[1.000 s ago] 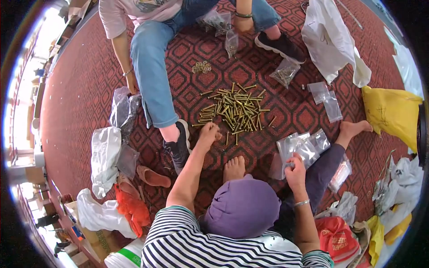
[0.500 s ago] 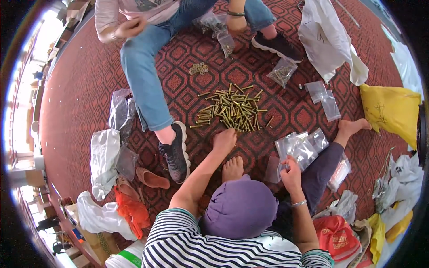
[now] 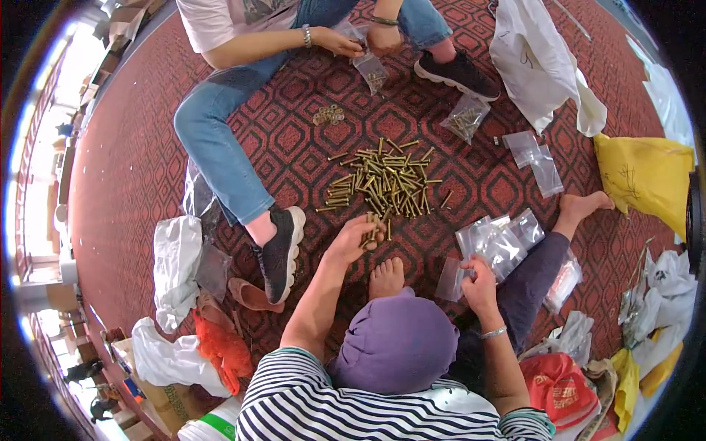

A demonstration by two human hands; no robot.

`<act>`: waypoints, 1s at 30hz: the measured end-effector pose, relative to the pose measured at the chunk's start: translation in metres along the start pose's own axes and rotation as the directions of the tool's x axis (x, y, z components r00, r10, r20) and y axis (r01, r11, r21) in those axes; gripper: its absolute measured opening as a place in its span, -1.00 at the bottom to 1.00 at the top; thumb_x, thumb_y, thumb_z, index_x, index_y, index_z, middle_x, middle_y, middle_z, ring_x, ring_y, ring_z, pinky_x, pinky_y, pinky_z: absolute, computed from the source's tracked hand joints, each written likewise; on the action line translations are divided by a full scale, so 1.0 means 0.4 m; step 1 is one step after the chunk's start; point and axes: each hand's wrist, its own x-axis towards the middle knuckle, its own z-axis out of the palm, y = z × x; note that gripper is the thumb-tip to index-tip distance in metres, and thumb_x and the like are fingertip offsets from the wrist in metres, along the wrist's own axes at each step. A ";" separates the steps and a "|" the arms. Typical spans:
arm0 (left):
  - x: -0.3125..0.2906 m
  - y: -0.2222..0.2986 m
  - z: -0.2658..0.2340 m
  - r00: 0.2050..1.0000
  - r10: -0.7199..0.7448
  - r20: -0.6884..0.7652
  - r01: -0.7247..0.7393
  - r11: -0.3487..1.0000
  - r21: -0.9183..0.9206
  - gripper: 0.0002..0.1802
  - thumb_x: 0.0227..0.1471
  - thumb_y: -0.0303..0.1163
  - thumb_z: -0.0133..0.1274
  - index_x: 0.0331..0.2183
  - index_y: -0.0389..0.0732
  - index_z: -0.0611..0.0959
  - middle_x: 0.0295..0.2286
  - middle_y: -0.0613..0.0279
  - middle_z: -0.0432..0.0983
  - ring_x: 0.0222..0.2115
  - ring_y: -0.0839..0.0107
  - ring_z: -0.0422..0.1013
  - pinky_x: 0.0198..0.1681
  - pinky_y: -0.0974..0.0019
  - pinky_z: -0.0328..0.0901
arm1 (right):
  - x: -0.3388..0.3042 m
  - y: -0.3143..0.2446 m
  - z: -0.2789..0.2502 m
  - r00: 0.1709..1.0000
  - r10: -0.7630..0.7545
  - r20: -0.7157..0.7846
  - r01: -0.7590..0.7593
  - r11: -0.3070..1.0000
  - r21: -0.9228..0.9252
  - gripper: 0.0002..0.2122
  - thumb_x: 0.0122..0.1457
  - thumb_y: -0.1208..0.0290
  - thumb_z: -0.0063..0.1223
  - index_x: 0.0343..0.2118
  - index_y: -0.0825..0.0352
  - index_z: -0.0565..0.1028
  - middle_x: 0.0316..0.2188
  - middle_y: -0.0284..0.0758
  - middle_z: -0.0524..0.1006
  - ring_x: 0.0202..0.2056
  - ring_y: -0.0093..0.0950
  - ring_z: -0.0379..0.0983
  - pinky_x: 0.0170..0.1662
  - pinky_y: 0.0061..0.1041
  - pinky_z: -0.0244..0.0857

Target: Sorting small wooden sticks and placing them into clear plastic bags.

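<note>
My left hand (image 3: 348, 241) is closed around several brass-coloured bolts (image 3: 374, 229), held just off the near edge of a loose pile of bolts (image 3: 393, 176) on the patterned red carpet. Their heads and shanks stick out past my fingers. To the right, my right hand (image 3: 479, 285) pinches a small clear plastic bag (image 3: 449, 278) between thumb and fingers. Beyond it, other clear zip bags (image 3: 501, 246) lie overlapping beside my outstretched leg. My bare left foot (image 3: 387, 278) rests between my hands.
Opposite, a person's hand (image 3: 340, 42) holds small filled bags (image 3: 370, 72). A cluster of washers (image 3: 329, 115) lies beyond the bolts, with another filled bag (image 3: 465, 117) to the right. White cloth (image 3: 533, 62) and a yellow bag (image 3: 647, 173) lie right; a shoe (image 3: 254, 295) stands left.
My left hand has drawn back from the pile toward me and turned up, with bolts in its grasp. The right hand has barely moved. The other person's hand has reached across to the small bags.
</note>
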 end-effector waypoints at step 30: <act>0.079 -0.096 0.039 0.994 0.041 -0.106 0.096 0.186 0.978 -0.86 -0.11 -0.40 -0.12 -0.51 -0.25 0.48 -0.65 0.14 0.42 -0.67 0.22 0.36 -0.58 0.27 0.28 | -0.006 -0.043 0.033 0.990 -0.100 0.104 0.091 0.992 0.086 -0.78 -0.22 0.65 -0.18 -0.43 0.35 0.41 -0.22 -0.31 0.41 -0.26 -0.36 0.34 -0.29 -0.60 0.21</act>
